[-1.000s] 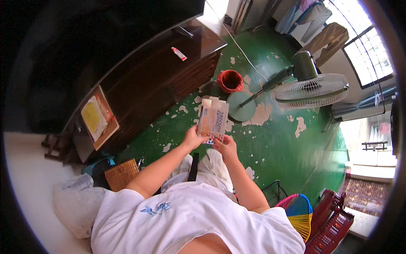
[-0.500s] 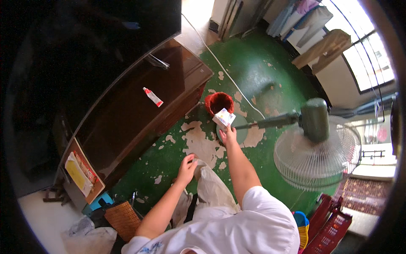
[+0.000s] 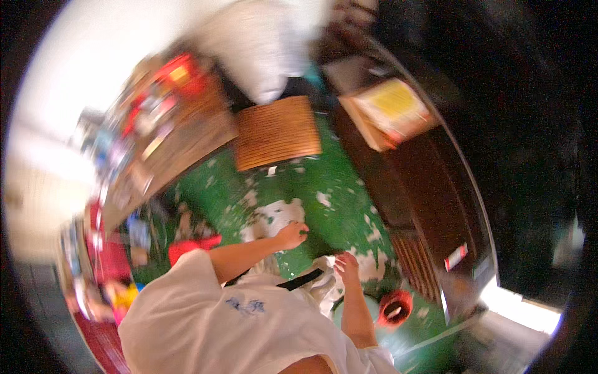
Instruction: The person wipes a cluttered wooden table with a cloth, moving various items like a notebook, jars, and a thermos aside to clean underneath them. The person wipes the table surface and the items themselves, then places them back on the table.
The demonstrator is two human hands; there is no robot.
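My left hand [image 3: 292, 236] hangs over the green floor with its fingers loosely bent and apart, and nothing shows in it. Near my light trousers, my right hand [image 3: 347, 268] has its fingers spread and holds nothing I can see. Beyond it on the right stands a red bin [image 3: 392, 306] on the floor. A small pale thing [image 3: 395, 311] shows inside the bin, too small to make out. A red and white tube [image 3: 456, 257] lies on the dark cabinet [image 3: 414, 181] along the right. Motion smears much of the picture.
A brown slatted panel [image 3: 278, 134] stands ahead at the middle. To its left is a wooden table [image 3: 193, 140] crowded with blurred items, with a red stool-like thing [image 3: 194, 247] below. A yellow-topped stack [image 3: 398, 107] lies on the cabinet's far end. The green floor [image 3: 336, 168] has peeled patches.
My view has swung left, bringing the panel and table ahead. The small white box has left my right hand, and a pale thing now shows in the bin. The fan is out of view.
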